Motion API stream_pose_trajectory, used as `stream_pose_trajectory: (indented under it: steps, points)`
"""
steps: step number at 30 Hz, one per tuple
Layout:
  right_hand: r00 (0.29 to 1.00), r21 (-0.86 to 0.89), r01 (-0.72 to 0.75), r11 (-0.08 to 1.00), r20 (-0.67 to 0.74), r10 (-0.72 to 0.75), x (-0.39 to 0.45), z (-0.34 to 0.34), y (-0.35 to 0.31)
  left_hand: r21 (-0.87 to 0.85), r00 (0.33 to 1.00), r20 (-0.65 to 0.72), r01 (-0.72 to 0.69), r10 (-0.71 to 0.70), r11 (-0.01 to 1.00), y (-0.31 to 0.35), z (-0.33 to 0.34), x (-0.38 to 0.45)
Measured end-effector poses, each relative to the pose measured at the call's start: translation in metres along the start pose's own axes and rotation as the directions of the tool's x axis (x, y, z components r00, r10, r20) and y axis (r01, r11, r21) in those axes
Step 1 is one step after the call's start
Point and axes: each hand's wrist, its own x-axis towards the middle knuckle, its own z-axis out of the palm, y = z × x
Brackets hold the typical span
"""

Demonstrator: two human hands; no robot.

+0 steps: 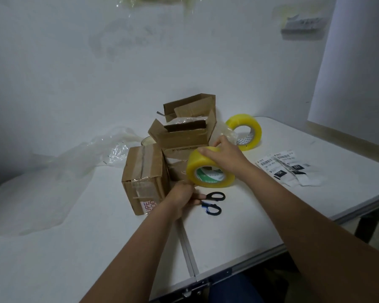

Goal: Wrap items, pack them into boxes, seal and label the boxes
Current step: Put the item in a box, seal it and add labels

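While bare white desk (pixel 239 226) lay open toward the lower middle of the frame, its right edge ran close past the labels (pixel 287 169). White walls closed the corner (dimly lit). At center, the right hand (pixel 224 153) curled its fingers over a yellow tape roll (pixel 208 169); the left hand (pixel 183 199) pinched at its lower edge, beside the sealed box (pixel 143 180) and scissors (pixel 213 203).

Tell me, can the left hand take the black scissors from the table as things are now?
Probably yes. The scissors lie on the table right beside the left hand, with nothing on top of them. But that hand seems busy at the edge of the tape roll, so it must first let go.
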Motion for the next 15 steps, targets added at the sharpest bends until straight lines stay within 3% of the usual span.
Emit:
stream_pose_trajectory:
  steps: [4,6,8,10,12,13,15]
  points:
    - [1.0,-0.09,0.014,0.996,0.023,-0.012,0.007,0.001,-0.003,0.238,0.995,0.081,0.029,-0.05,0.971,0.001,-0.01,0.009]
    - [0.999,-0.139,0.017,0.99,0.05,-0.01,0.011,0.001,-0.006,0.443,0.995,0.094,-0.005,-0.041,0.896,0.005,-0.011,0.01]
    - [0.998,-0.158,0.003,0.987,0.056,0.006,0.012,0.001,-0.01,0.702,0.994,0.105,-0.098,0.034,0.705,0.005,-0.009,0.014]
    - [0.998,-0.158,-0.023,0.987,0.054,0.032,0.013,0.003,-0.011,0.911,0.984,0.134,-0.169,0.119,0.376,0.005,-0.01,0.019]
    - [0.998,-0.146,-0.043,0.988,0.046,0.05,0.013,0.006,-0.012,0.968,0.967,0.201,-0.22,0.155,0.122,0.006,-0.008,0.016]
    - [0.999,-0.152,-0.04,0.988,0.024,0.044,0.013,0.008,-0.012,0.97,0.966,0.214,-0.228,0.147,0.088,0.007,-0.007,0.012]
    - [0.997,-0.194,-0.002,0.981,-0.08,-0.013,0.013,0.011,-0.01,0.956,0.968,0.205,-0.229,0.142,0.182,0.009,-0.007,0.005]
